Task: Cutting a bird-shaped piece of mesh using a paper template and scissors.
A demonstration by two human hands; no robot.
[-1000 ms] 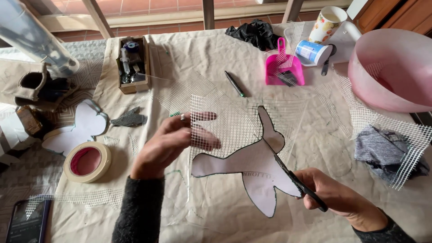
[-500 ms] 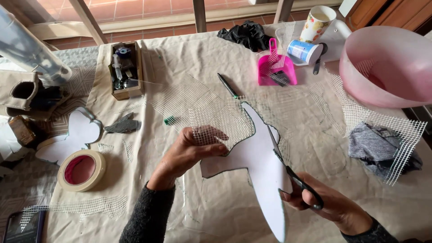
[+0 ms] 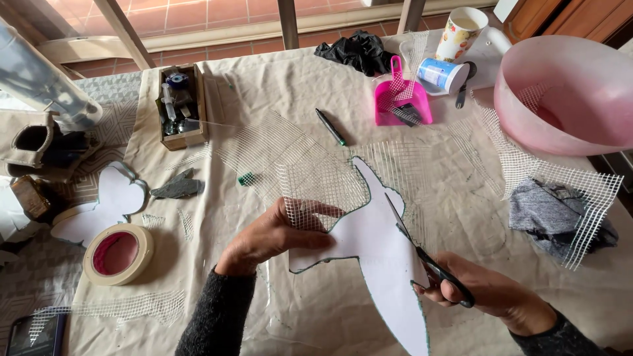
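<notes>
A beige cloth is covering the table, with terracotta floor tiles showing beyond its far edge. A pink basin, a pink scoop, a green pen, a small wooden box and a roll of masking tape are lying around. The left hand is pinching the white bird-shaped cutout together with the mesh sheet, thumb on top. The right hand is gripping black scissors, blades parted along the cutout's edge. Compared with a second ago, the cutout is turning, its long part now pointing towards the person, and the left fingers have closed from spread.
</notes>
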